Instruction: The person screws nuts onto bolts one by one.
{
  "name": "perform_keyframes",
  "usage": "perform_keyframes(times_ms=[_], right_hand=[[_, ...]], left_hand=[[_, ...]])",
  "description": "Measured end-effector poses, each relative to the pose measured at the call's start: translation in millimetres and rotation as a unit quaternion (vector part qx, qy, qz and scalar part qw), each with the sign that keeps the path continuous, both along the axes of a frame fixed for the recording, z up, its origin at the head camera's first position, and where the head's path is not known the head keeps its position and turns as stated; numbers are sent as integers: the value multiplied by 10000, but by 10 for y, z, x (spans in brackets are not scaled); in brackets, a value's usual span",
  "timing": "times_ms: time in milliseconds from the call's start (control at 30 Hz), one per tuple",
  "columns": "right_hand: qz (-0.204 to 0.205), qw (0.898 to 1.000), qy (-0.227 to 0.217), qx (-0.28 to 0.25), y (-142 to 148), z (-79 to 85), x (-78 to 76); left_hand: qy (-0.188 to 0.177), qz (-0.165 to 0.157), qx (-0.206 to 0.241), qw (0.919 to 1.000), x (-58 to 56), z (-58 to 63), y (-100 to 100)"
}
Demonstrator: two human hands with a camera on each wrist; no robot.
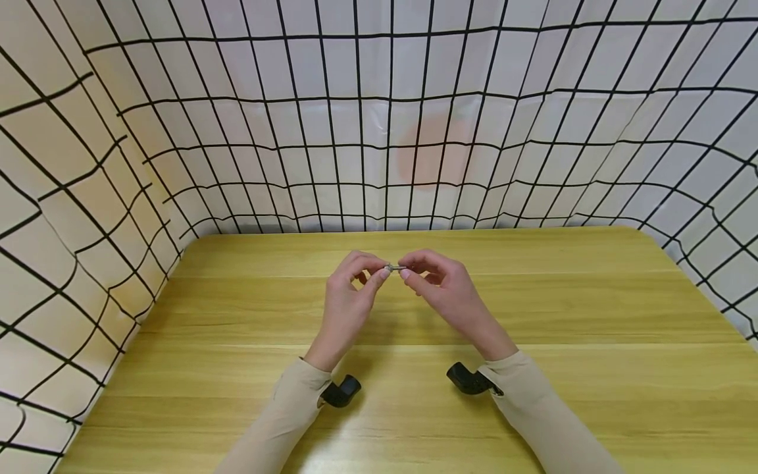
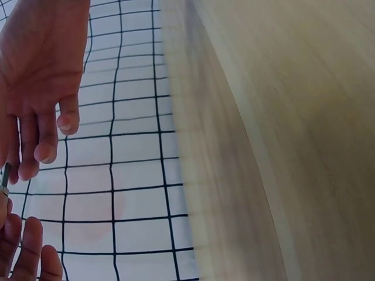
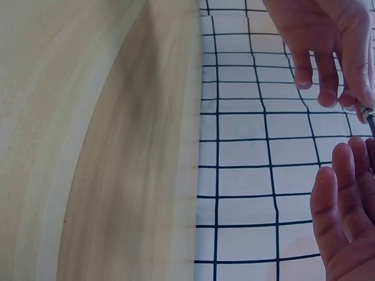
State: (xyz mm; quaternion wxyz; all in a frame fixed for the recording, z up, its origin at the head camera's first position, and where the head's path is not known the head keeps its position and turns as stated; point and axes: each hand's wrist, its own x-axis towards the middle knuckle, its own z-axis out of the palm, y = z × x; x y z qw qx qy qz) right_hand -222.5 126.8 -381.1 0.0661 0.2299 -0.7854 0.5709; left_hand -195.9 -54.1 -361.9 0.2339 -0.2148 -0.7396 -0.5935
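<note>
A small metal bolt (image 1: 398, 268) is held level between both hands, a little above the table. At its wider left end, the left hand (image 1: 349, 293) pinches it between thumb and index finger. The right hand (image 1: 445, 289) pinches the thin shank from the other side. Threads show on the bolt (image 3: 370, 118) in the right wrist view, with a wider metal piece at the other hand's fingertips; whether that is a nut or the head I cannot tell. In the left wrist view the bolt (image 2: 6, 175) shows only at the left edge, partly hidden by fingers.
The wooden table (image 1: 237, 368) spreads under both arms. White sheeting behind black netting (image 1: 367, 131) rises along its back and sides. Each beige sleeve has a black wrist device (image 1: 342, 391) at its cuff.
</note>
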Motion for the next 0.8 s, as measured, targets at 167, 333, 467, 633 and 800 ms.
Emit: perform_keyframes(times_ms=[167, 333, 467, 633, 800], right_hand=[[-60, 9999, 90, 124, 1, -11, -10], [-85, 9999, 51, 59, -5, -37, -21], [-70, 10000, -48, 6, -16, -69, -26], [-70, 9999, -144, 44, -18, -90, -42], [-44, 9996, -279, 58, -25, -85, -48]], left_hand=[[-102, -69, 28, 9999, 2, -1, 0], [-303, -78, 22, 9995, -5, -15, -5], [-475, -44, -84, 9988, -112, -167, -40], [-544, -55, -253, 9982, -264, -362, -88], [-656, -81, -370, 9971, -292, -360, -122]])
